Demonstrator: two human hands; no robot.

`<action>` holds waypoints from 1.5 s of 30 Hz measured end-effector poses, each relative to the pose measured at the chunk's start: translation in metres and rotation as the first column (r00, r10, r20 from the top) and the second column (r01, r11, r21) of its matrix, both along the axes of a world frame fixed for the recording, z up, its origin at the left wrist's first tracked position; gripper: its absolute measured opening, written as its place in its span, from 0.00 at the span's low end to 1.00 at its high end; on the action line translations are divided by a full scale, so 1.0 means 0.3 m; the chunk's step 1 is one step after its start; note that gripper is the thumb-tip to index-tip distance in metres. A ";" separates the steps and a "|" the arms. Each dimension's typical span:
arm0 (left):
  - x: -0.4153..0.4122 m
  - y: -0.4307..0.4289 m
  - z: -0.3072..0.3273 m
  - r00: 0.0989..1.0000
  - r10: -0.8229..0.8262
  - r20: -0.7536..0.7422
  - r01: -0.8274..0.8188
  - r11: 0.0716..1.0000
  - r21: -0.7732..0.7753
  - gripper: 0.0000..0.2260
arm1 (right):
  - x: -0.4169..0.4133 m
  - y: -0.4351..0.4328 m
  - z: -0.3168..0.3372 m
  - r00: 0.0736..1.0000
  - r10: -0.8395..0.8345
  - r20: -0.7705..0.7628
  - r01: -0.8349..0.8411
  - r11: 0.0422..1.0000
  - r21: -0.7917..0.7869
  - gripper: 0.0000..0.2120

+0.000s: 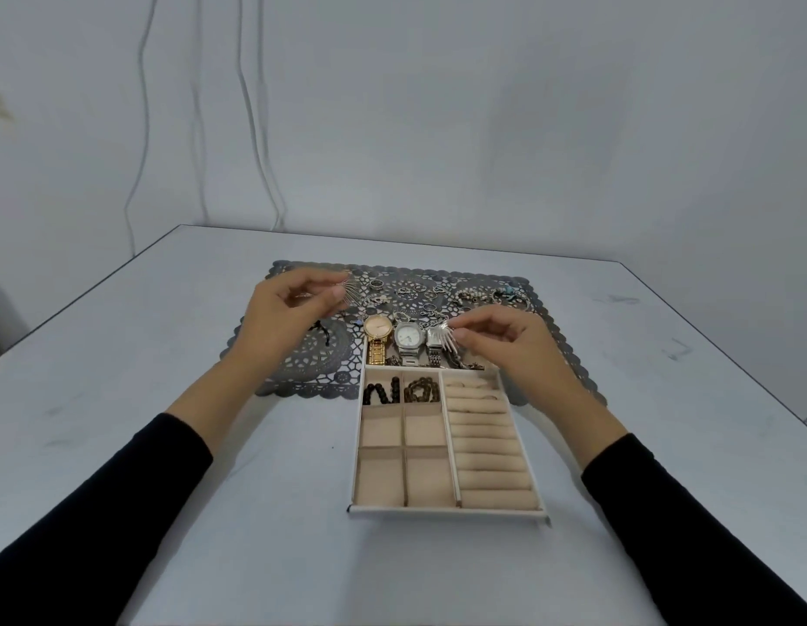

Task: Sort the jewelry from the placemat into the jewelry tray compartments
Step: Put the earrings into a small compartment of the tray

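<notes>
Above the far half of the grey tabletop, over the dark lace placemat, both hands are raised, and each pinches a silver fan-shaped earring. The left hand is closed at thumb and forefinger on one fringe earring, whose prongs splay away to the right and slightly down; it hangs over the placemat's back left part, well apart from the jewelry tray. The right hand holds the matching earring in the same fingertip pinch, its fringe drooping toward the left and down, just over the back strip of the tray where three watches lie side by side.

The tray sits toward the person from both hands, its long axis running from the placemat's near edge back toward the body. Two small compartments at the rear left hold dark bead bracelets; the four squares nearer the person look bare, and the ring rolls fill the right column. The empty squares lie below and nearer than either hand, left of the right hand and right of the left. The right hand is the closer one, so its earring has the shorter drop. More rings and chains remain scattered on the placemat behind, so the sorting seems perhaps a third done
</notes>
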State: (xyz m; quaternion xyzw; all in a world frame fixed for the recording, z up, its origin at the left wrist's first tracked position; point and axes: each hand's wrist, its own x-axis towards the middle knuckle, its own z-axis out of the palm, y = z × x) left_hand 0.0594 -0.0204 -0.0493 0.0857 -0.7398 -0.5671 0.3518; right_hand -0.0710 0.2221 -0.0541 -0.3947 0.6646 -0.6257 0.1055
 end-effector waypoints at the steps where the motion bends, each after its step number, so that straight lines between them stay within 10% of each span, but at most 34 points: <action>1: 0.011 0.004 0.000 1.000 -0.003 0.005 0.003 1.000 0.003 0.07 | 0.010 0.003 0.000 0.999 0.032 0.002 -0.032 0.999 0.026 0.08; 12: 0.073 0.038 -0.007 1.000 -0.022 0.020 0.023 0.999 -0.034 0.08 | 0.080 0.022 0.024 0.933 0.358 -0.044 -0.331 0.898 0.291 0.06; 45: 0.056 0.058 -0.013 0.992 -0.098 0.083 0.104 0.992 -0.074 0.08 | 0.091 -0.005 0.037 0.857 0.465 -0.222 -0.258 0.760 0.596 0.07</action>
